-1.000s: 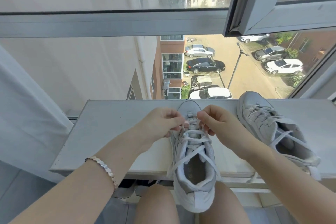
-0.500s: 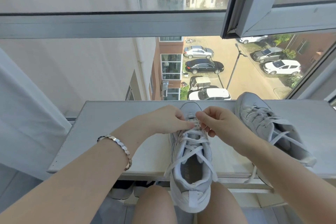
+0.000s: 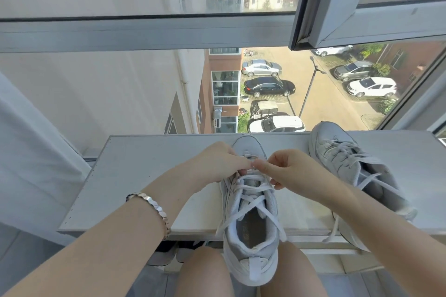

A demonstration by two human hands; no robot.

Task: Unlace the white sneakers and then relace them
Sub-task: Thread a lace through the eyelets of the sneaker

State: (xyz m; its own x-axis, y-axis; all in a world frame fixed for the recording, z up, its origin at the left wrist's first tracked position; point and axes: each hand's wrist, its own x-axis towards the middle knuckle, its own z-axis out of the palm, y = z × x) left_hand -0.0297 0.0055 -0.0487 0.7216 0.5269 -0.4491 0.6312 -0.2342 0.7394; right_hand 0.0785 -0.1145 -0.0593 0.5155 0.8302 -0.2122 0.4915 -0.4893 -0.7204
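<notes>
A white sneaker lies with its toe on a pale ledge and its heel hanging over the near edge, between the person's knees. Its mouth faces up and shows a dark insole with a faint printed mark, too blurred to read; no brand can be made out on the heel tab or the upper. The lace crosses through the eyelets, and its loose ends trail down both sides of the mouth. Both hands meet over the lowest rows near the toe. The left hand has its fingers curled and pinches the lace there, and the right hand pinches it between thumb and forefinger, so the fingertips of the two hands touch. A bracelet of pale links sits on the left wrist. The second sneaker lies well to the right on the ledge, toe toward the window and tipped on its side. Its laces are slack and one end dangles over the near edge; the right forearm hides part of its heel. Any logo on it is too small to tell. Dark shoes show under the ledge. Through the glass, cars stand parked in a yard far below.
</notes>
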